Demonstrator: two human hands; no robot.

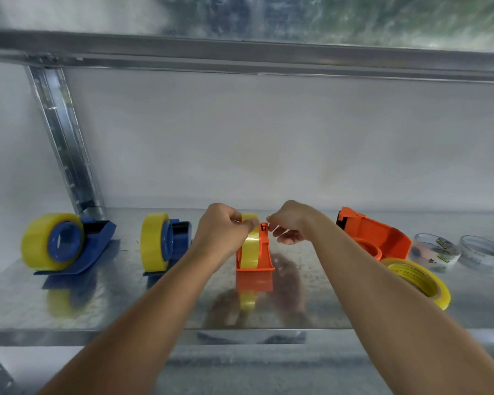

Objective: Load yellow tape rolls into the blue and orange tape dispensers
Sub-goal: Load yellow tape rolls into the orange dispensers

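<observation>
A yellow roll of tape [250, 246] is seen standing on edge inside a small orange plastic tape dispenser [264, 256], in the middle of a shiny metal shelf [126, 303]. The top of this roll is covered by the left hand [226, 229], whose fingers are curled shut on it. The right hand [290, 223] is held just to the right of the roll, above the top of the dispenser, with thumb and first finger pinched together; what is pinched cannot be made out, and the other fingers are loosely bent.

To the left, two blue plastic tape dispensers are placed side by side, the near one [180, 238] and the far one [97, 240], each with a fat yellow roll on it. To the right, a second orange dispenser [374, 232] is seen lying on its side with no roll in it. Just in front of it a loose yellow tape roll [419, 280] is laid flat. Two clear tape rolls [437, 249] are set further right.
</observation>
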